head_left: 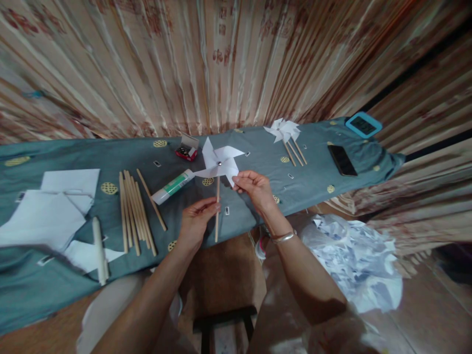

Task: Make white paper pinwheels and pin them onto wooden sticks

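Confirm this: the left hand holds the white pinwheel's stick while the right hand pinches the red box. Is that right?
Not quite: in the head view, the right hand pinches a blade of the white pinwheel, not the red box. The left hand does hold the stick.

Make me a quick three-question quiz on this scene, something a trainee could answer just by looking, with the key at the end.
1. Short answer: What does the left hand hold?
2. True or false: The small red box beyond the glue stick is open.
3. Fill the gap: The right hand pinches the white paper pinwheel, and its wrist wears a silver-coloured ____.

Key:
1. The pinwheel's wooden stick.
2. True.
3. Bracelet.
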